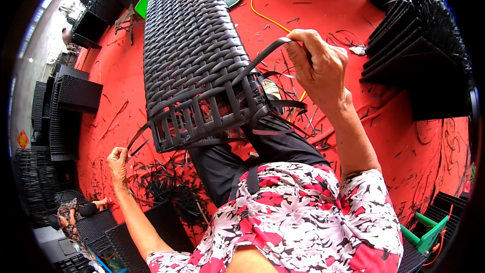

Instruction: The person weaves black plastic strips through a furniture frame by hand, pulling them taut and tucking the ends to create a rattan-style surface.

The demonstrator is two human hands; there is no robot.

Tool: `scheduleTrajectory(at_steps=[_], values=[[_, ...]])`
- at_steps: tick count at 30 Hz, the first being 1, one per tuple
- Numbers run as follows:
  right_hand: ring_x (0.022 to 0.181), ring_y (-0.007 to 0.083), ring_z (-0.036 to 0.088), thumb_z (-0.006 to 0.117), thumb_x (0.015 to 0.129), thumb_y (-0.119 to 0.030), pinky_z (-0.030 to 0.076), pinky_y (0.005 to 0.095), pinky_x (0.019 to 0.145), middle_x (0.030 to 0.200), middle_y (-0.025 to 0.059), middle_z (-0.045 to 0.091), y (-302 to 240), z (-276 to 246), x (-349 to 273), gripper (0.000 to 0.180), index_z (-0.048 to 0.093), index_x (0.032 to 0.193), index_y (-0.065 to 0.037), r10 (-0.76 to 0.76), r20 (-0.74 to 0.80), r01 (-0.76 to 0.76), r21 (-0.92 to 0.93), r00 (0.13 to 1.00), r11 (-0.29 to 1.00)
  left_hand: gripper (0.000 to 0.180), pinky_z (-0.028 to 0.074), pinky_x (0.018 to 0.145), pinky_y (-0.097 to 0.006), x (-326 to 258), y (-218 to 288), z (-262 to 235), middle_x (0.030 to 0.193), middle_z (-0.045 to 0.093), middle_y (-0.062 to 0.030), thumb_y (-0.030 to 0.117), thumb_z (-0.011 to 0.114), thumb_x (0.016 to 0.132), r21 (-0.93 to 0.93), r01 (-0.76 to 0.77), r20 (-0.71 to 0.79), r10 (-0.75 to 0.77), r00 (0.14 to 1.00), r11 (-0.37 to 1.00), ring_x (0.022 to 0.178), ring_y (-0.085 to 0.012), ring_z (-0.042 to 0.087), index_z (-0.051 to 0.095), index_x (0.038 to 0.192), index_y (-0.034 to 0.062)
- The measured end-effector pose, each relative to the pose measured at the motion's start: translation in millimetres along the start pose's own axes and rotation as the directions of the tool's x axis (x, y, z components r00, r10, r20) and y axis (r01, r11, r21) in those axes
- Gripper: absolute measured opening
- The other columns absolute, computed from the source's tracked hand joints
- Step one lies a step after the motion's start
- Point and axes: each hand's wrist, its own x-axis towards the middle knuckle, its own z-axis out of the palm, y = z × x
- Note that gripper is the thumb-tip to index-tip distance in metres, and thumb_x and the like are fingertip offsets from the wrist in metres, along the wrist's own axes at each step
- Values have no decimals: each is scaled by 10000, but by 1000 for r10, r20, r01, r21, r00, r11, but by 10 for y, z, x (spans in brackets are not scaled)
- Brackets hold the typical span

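A long black woven wicker panel [197, 45] stretches away in front of me, its near end resting by my thighs. Most of it is tightly woven, but the near end shows bare bars with gaps between them. To the right, my right hand [318, 68] is closed on the end of a flat black plastic strip [263, 56] that bends up from the panel's right edge. Low on the left, my left hand [118, 164] pinches a thin black strip [138, 137] leading to the panel's left corner. Further loose strip ends [289, 104] curl out at the right corner.
Red floor covering [348, 136] is littered with black scraps, heaped in a pile [174, 187] at lower left. Stacked black wicker pieces stand left [78, 91] and right [414, 45]. A yellow cable [262, 12] crosses the floor. Another person [76, 215] sits at far lower left.
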Motion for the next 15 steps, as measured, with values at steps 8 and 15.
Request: scheduleTrajectory(at_steps=[8, 15], values=[[580, 45, 524, 654, 849, -121, 411, 172, 490, 713, 33, 620, -7, -213, -89, 127, 626, 893, -5, 350, 616, -689, 711, 705, 137, 167, 394, 578, -201, 45, 120, -145, 663, 583, 10, 202, 650, 893, 58, -32, -56, 35, 998, 998, 594, -59, 515, 599, 809, 67], [937, 119, 561, 740, 731, 29, 480, 238, 770, 982, 51, 607, -7, -210, -289, 272, 568, 940, -3, 81, 630, -635, 769, 772, 70, 155, 399, 585, -199, 68, 152, -180, 673, 589, 9, 196, 647, 895, 26, -57, -76, 58, 995, 998, 607, -60, 524, 602, 818, 70]])
